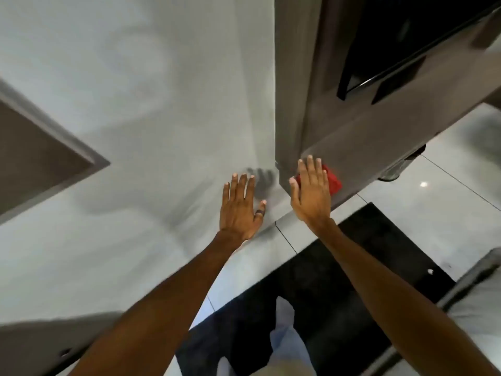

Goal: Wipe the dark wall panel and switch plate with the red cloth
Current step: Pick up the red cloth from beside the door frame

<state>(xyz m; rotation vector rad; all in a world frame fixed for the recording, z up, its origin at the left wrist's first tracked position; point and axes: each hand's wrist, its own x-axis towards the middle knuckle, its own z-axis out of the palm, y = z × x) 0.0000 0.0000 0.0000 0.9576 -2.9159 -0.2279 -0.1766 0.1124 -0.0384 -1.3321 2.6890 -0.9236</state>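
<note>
dark wall panel (360, 137) rises on the right of the view, a grey-brown slab standing out from the pale wall (162, 104) so that a vertical corner edge runs between them. around it: a black framed screen or glass unit (406, 42) is mounted higher on the panel, glossy white floor tiles (433, 213) lie below, a black mat (339, 280) spreads under the person's legs, and a dark door or cabinet face (35, 158) sits far off on the left of the pale wall. a small dark fitting (414, 153) shows at the panel's lower right edge; what it is cannot be told.

red cloth (334, 181) is bright red, bunched flat, and only its right part peeks out from under the right hand (311, 191). that hand lies open and flat, fingers straight and close together, pressing the cloth against the panel near its bottom edge, just beside the corner. the left hand (240, 207) is also spread flat with nothing in it, palm on the pale wall just left of the corner, a dark ring on one finger, its shadow thrown onto the wall above it.

the panel's face looks smooth and matte. upward from the cloth the panel is bare until the black unit; to the right it runs on unobstructed along its lower edge. no switch plate can be made out for certain.
</note>
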